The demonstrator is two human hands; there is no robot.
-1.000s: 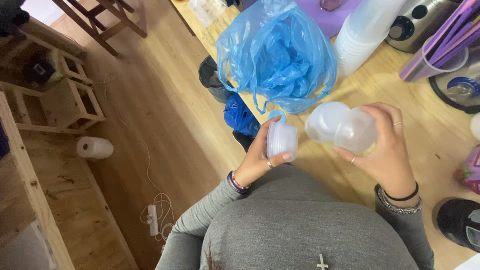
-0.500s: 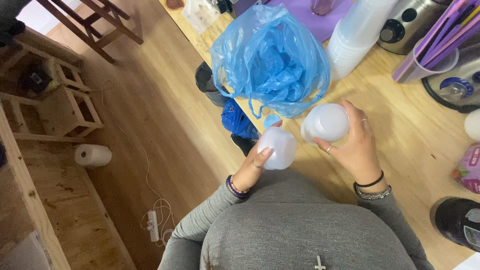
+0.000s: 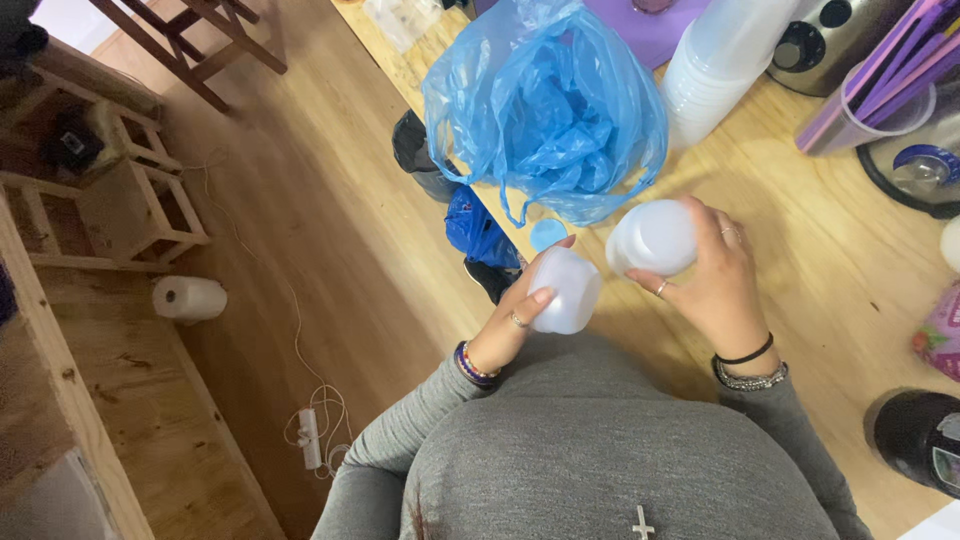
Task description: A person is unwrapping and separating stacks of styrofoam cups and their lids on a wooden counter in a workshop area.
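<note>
My left hand (image 3: 507,322) grips a small translucent white plastic cup (image 3: 563,290) at the edge of the wooden counter (image 3: 800,230). My right hand (image 3: 713,281) holds a second cup of the same kind (image 3: 652,238), its bottom turned up towards me. The two cups are apart, a little gap between them. Just behind them a crumpled blue plastic bag (image 3: 545,110) stands open on the counter. A small light-blue round lid (image 3: 548,234) lies at the counter's edge beneath the bag.
A tall stack of white plastic containers (image 3: 712,70) lies behind the bag. A cup of purple straws (image 3: 870,100), a metal appliance (image 3: 835,40) and a black object (image 3: 915,440) sit to the right. On the wooden floor are a paper roll (image 3: 190,297), a power strip (image 3: 310,438) and wooden frames (image 3: 120,190).
Both hands moved left towards the counter's edge. The right hand went from holding two nested cups to one, and the cups have come closer together near the blue bag.
</note>
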